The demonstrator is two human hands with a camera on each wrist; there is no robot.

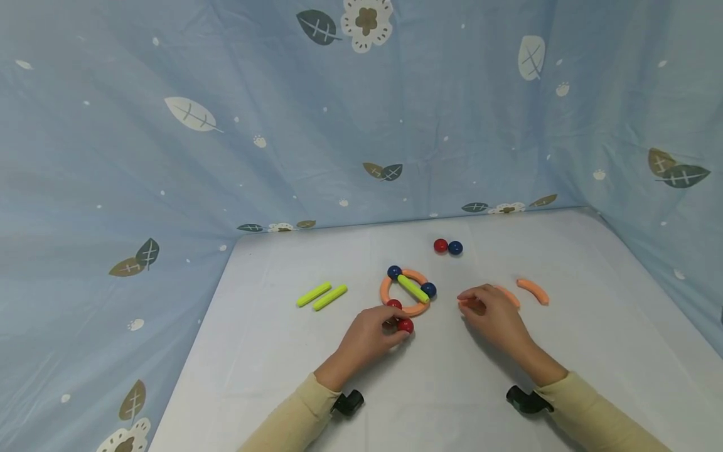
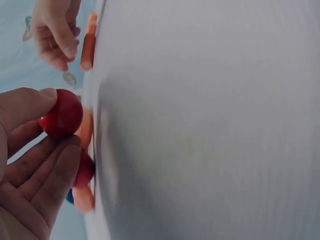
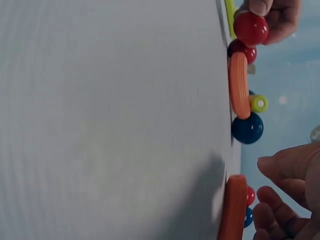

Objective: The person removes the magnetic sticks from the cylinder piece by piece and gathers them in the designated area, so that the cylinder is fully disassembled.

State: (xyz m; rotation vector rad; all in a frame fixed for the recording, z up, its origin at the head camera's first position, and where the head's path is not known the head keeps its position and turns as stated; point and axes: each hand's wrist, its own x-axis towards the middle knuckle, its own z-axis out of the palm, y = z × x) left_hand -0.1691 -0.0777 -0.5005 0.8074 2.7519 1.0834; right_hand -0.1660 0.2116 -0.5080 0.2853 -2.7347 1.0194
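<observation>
My left hand [image 1: 369, 333] pinches a red ball [image 2: 65, 114] between thumb and fingers, close in front of a ring of orange curved rods [image 1: 386, 290]. In that ring sit two blue balls [image 1: 395, 272] and another red ball [image 1: 394, 304]. A yellow-green stick [image 1: 413, 289] runs between the two blue balls. To the ring's right, my right hand [image 1: 497, 317] hovers over the orange curved rods, thumb and fingers apart with nothing visible between them. One orange rod [image 3: 234, 207] lies below that hand, partly hidden by it in the head view.
Two yellow-green sticks [image 1: 322, 296] lie left of the ring. Behind it, a loose red ball [image 1: 440, 245] and blue ball [image 1: 455, 248] rest side by side. Another orange curved rod [image 1: 533, 291] lies to the right. A blue curtain [image 1: 282, 157] borders the white table [image 1: 440, 402].
</observation>
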